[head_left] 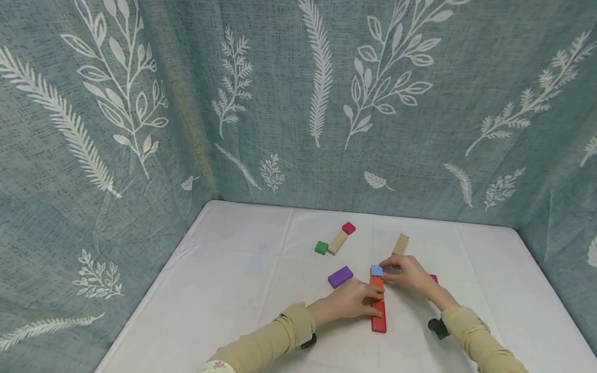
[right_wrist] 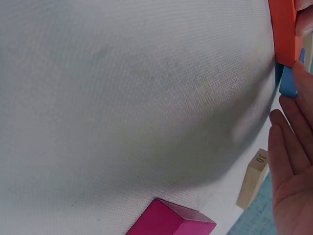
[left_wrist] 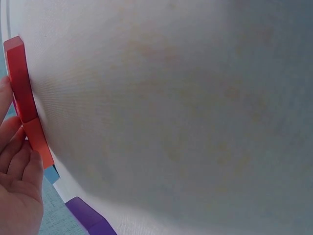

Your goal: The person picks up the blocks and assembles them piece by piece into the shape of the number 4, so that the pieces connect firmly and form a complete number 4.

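Observation:
A row of wooden blocks runs away from me: a red block (head_left: 379,322) nearest, an orange block (head_left: 376,282) behind it, and a small blue block (head_left: 377,270) at the far end. From the left, my left hand (head_left: 347,300) reaches over the row; its thumb rests at the red block and its bent, relaxed fingers lie over the orange one. On the other side, my right hand (head_left: 408,273) pinches the blue block between thumb and fingers. In the right wrist view the thumb tip sits where the orange block (right_wrist: 284,34) meets the blue block (right_wrist: 288,82).
A purple block (head_left: 340,277) lies left of the row. Farther back are a green block (head_left: 321,247), a plain wood block (head_left: 337,243) and a crimson block (head_left: 349,228). Another wood block (head_left: 400,244) and a magenta block (right_wrist: 171,220) lie by my right hand.

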Demonstrator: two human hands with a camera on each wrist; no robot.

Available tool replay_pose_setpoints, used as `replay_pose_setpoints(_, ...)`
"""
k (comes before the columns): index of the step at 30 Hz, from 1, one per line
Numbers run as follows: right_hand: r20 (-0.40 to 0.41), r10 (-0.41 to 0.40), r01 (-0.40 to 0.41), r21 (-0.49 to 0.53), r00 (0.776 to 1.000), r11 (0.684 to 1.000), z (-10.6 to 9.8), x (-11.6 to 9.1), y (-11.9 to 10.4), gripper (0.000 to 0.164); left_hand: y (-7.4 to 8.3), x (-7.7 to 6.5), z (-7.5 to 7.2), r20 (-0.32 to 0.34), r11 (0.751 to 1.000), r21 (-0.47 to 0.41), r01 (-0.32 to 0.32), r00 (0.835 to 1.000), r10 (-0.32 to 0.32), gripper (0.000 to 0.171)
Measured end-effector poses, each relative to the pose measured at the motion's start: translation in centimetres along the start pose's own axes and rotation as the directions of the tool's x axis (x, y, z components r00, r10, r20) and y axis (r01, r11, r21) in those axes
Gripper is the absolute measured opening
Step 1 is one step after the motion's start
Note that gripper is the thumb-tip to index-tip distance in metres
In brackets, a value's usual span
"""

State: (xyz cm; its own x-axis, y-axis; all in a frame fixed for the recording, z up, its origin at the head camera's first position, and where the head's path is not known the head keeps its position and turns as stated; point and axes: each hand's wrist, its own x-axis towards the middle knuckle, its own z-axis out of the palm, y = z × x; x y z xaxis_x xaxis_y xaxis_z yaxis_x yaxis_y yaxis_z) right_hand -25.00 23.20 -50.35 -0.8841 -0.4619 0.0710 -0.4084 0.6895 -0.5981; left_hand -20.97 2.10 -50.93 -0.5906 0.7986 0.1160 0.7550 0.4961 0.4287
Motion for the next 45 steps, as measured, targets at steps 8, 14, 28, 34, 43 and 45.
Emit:
replay_pose_setpoints(8,0.022,0.011,-0.012,0.02,1.0,1.0,-0.1,-0.1,-0.2,0.029,-0.1,-0.1,0.1,-0.013,1.0,0.012,-0.014,1.0,0.014,0.036)
replay_pose_setpoints(14,0.022,0.009,-0.009,0.022,1.0,1.0,-0.1,-0.2,-0.4,0.03,-0.1,-0.2,0.2,-0.022,0.999,0.022,-0.024,0.999,0.024,0.036)
replay_pose_setpoints(28,-0.004,0.007,-0.007,0.009,1.0,1.0,0.1,-0.4,-0.5,0.033,-0.2,-0.2,0.2,-0.027,0.999,0.008,-0.038,0.999,0.038,0.036)
replay_pose_setpoints(34,-0.019,0.016,-0.016,0.016,1.0,1.0,-0.1,-0.7,-0.6,0.033,-0.4,-0.2,0.3,-0.033,0.999,0.013,-0.049,0.998,0.05,0.037)
replay_pose_setpoints(43,-0.078,0.014,-0.013,0.02,0.997,1.0,-0.7,-1.5,-0.6,0.035,-0.4,-0.2,0.3,-0.024,0.999,0.023,-0.038,0.999,0.039,0.038)
replay_pose_setpoints(45,-0.098,0.012,-0.011,0.011,0.995,1.0,-0.9,-1.7,-0.4,0.035,-0.4,-0.2,0.3,-0.03,0.999,0.025,-0.046,0.998,0.046,0.038)
